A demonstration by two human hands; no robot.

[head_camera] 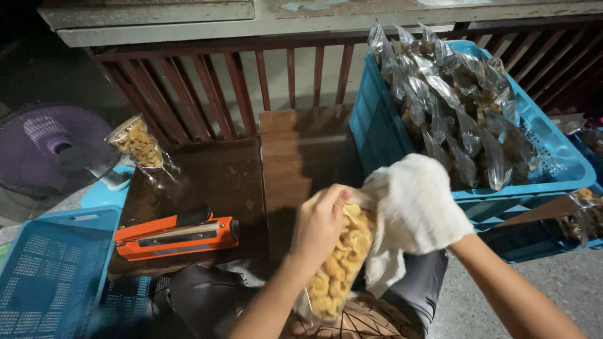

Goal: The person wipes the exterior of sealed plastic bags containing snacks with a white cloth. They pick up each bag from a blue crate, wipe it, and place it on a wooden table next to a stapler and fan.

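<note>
Crackers fill the clear bag [336,263] held over the lap: the left hand [320,223] pinches its open top, fingers clenched on the plastic, while the right hand [418,210], wrapped in a white cloth [408,207], presses alongside. Filled bags crowd the blue crate [377,125]; the orange sealer [178,237] waits on the counter [295,163], this bag seemingly unsealed.
</note>
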